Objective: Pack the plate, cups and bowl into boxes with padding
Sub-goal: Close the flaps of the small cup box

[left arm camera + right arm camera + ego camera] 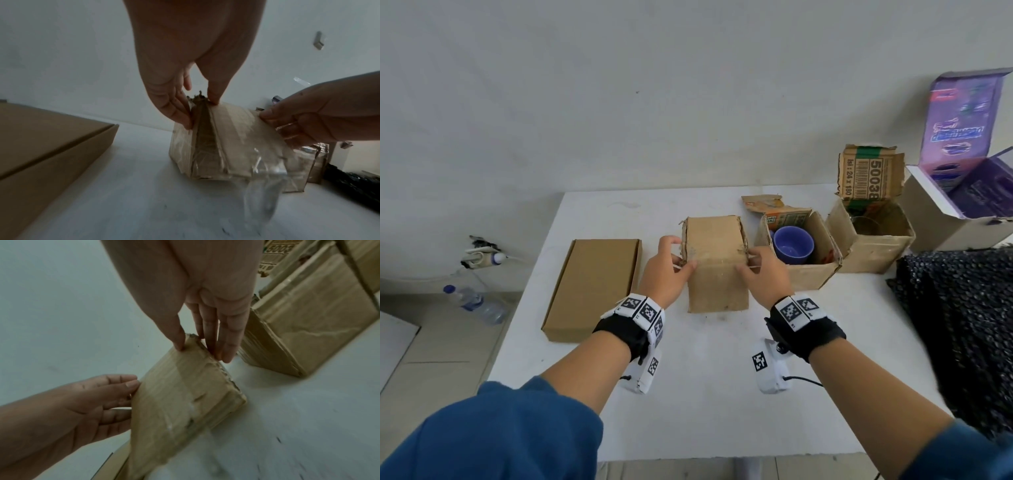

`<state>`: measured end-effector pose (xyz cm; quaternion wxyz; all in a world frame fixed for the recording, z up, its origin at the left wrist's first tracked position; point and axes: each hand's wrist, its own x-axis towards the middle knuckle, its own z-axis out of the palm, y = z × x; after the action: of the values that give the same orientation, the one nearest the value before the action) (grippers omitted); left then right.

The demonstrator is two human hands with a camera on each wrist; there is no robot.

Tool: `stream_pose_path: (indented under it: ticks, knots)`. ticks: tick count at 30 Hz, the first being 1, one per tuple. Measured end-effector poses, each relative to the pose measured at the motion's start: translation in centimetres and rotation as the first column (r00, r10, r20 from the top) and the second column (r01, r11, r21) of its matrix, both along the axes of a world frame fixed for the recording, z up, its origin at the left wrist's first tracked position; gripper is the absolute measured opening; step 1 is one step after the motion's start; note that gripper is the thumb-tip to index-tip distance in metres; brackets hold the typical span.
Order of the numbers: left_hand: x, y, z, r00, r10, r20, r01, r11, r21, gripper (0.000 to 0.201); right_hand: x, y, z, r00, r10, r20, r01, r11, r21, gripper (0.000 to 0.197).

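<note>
A small brown cardboard box (pixel 715 260) (pixel 226 146) (pixel 180 402) stands mid-table with its top flaps folded down. My left hand (pixel 671 263) (pixel 197 110) pinches its left top edge, thumb on top and fingers against the side. On the opposite edge my right hand (pixel 760 270) (pixel 201 352) pinches the same way. Clear tape (pixel 263 186) covers the near face. To the right, a purple cup (pixel 792 245) sits in an open carton (pixel 811 274) (pixel 308 329). Further right a clear glass (pixel 864 222) stands in another open carton (pixel 873 253).
A flat closed brown box (pixel 592 287) (pixel 41 146) lies left of my hands. Black bubble padding (pixel 955 325) drapes over the table's right edge. A purple printed box (pixel 959 137) stands open at the far right. A plastic bottle (pixel 476 305) lies on the floor.
</note>
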<state>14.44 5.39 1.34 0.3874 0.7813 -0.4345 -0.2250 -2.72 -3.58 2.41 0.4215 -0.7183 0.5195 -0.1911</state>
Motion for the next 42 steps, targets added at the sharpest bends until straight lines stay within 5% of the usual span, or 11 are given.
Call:
stream_pose_path:
  ticks: [3, 16, 28, 35, 38, 42]
  knots:
    - [1.4, -1.2, 0.5, 0.994, -0.046, 0.104, 0.051, 0.998, -0.042, 0.033, 1.1, -1.2, 1.1, 0.999, -0.009, 0.044, 0.009, 1.0, -0.004, 0.034]
    - [4.7, -8.8, 2.1, 0.999, 0.042, 0.021, -0.041, 0.998, -0.042, 0.033, 3.4, -5.3, 1.4, 0.95, -0.161, 0.269, 0.153, 0.987, 0.051, 0.026]
    - [6.1, -12.1, 1.5, 0.994, 0.064, 0.084, -0.066, 0.997, 0.026, 0.032, 5.1, -3.4, -1.7, 0.981, -0.122, 0.154, 0.085, 0.97, 0.228, 0.028]
    - [5.9, -12.6, 1.8, 0.991, 0.075, 0.112, -0.078, 0.997, 0.024, 0.034, 6.7, -4.8, -2.0, 0.955, -0.177, 0.239, 0.097, 0.945, 0.313, 0.024]
    - [6.1, -12.6, 2.2, 0.997, 0.045, 0.065, -0.051, 0.995, 0.088, 0.04, 6.7, -4.6, -2.5, 0.972, -0.082, 0.221, 0.037, 0.979, 0.202, 0.026]
    - [6.5, -12.6, 1.5, 1.0, -0.019, 0.019, 0.016, 0.985, 0.169, 0.083, 7.1, -4.9, -3.6, 0.994, -0.016, 0.106, 0.011, 0.999, 0.051, 0.025]
